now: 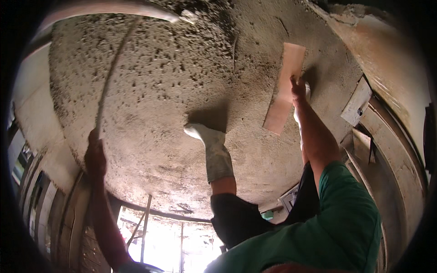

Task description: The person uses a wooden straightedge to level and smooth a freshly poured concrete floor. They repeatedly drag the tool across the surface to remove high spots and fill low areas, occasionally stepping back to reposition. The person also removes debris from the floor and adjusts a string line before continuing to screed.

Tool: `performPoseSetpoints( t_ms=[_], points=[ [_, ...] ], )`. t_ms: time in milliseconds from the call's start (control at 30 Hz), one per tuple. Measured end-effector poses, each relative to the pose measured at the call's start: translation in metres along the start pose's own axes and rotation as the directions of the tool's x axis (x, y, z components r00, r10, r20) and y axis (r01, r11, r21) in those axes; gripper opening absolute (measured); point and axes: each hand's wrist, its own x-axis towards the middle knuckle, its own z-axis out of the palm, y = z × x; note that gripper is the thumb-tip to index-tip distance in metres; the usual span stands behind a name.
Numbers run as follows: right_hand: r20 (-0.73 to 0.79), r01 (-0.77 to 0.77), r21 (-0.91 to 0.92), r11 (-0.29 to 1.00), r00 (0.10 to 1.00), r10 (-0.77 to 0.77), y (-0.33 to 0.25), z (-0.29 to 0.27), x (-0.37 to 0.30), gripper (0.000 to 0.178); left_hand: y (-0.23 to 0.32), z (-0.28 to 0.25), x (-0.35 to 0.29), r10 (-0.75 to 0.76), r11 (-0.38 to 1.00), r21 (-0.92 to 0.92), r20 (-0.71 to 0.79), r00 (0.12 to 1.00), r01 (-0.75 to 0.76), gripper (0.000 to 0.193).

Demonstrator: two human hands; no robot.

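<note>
My left hand [94, 154], at the left, is closed on the near end of a long thin rod [110, 73]. The rod reaches forward over rough grey wet concrete [159, 109] toward a pale pinkish bar at the far left; whether they join I cannot tell. On the right, my right hand [298, 88] grips a flat reddish-brown board [278, 116] near the middle of its long edge. The board is held lengthwise over smoother concrete. My legs stand on the concrete in pale boots [214, 150]; the right one is mostly behind my forearm.
The pale bar [109, 8] curves across the far left. A stained wall [387, 54] runs along the right, with a small pale plate [357, 102] at its foot. Thin poles [146, 227] stand before a bright opening at the lower left. A green object [267, 215] lies near my legs.
</note>
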Motion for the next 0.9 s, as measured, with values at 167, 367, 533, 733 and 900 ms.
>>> performPoseSetpoints(
  t_ms=[167, 367, 533, 733, 900],
  points=[
    [-0.182, 0.149, -0.047, 0.988, 0.971, -0.155, 0.064, -0.016, 0.085, 0.061, -0.025, 0.008, -0.003, -0.181, 0.946, -0.288, -0.094, 0.979, 0.148, 0.054],
    [-0.187, 0.193, -0.017, 0.981, 0.963, -0.193, 0.094, -0.017, 0.129, 0.060, -0.052, -0.004, 0.006, -0.266, 0.964, 0.035, 0.020, 0.964, 0.265, 0.057],
    [-0.121, 0.187, 0.055, 0.981, 0.976, -0.179, 0.058, 0.038, 0.102, 0.059, -0.036, -0.011, 0.000, -0.275, 0.960, 0.060, 0.012, 0.961, 0.274, 0.056],
    [-0.246, 0.253, -0.128, 0.959, 0.929, -0.278, -0.018, 0.172, 0.071, 0.052, 0.068, -0.012, 0.010, -0.284, 0.957, 0.040, -0.062, 0.957, 0.286, 0.055],
    [-0.172, 0.254, -0.127, 0.959, 0.946, -0.274, -0.115, 0.266, 0.021, 0.045, 0.140, -0.007, 0.017, -0.459, 0.888, -0.027, -0.113, 0.881, 0.459, 0.052]
  ],
)
